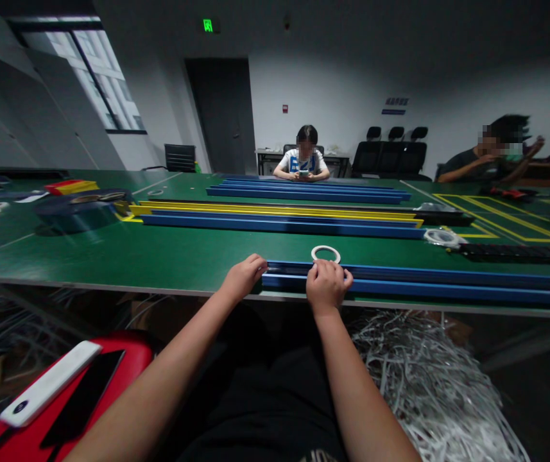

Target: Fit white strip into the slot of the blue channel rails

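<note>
My right hand [328,285] grips the blue strip [448,292]; my left hand [246,277] is at its left end, whether pinching I cannot tell. The white ring [336,252] lies just beyond my right.

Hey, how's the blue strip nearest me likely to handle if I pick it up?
The nearest blue strip looks fairly stiff, since it lies long and straight. Lifted by the end near the left hand, it would probably feel unbalanced, as it runs out of view rightward. Its flat side suggests sliding rather than rolling.
</note>
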Available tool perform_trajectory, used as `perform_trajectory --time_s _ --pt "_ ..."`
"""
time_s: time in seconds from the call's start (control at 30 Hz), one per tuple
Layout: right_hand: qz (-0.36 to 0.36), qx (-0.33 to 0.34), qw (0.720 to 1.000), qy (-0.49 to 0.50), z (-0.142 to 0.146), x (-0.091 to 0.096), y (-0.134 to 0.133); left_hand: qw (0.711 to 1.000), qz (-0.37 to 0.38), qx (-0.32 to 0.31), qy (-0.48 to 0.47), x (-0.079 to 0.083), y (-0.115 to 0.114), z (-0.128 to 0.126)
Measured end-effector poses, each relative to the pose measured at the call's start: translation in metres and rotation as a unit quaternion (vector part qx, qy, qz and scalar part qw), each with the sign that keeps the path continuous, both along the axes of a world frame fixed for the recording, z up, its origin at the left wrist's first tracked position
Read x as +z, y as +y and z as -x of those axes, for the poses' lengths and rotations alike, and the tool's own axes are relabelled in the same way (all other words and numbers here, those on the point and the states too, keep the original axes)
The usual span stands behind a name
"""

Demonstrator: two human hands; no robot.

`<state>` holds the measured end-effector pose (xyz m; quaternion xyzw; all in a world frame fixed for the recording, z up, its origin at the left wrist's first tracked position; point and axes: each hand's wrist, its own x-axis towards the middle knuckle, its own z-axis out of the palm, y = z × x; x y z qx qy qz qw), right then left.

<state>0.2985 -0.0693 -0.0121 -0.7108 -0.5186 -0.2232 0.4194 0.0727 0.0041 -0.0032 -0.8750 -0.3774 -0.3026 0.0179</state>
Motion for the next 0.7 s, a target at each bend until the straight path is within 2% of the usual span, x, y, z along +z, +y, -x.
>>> perform_trajectory --time_s 0.27,0.7 --pt "0.004 -0.003 1.000 -0.010 -0.0004 -0.0003 -0.0008 0.999 0.040 -0.011 -0.013 -0.0013 0.0021 -0.0002" --pt "0.003 0.002 1.000 -0.002 -0.0010 -0.0012 -0.0003 0.994 0.106 0.008 -0.039 0.0001 0.0036 0.0009"
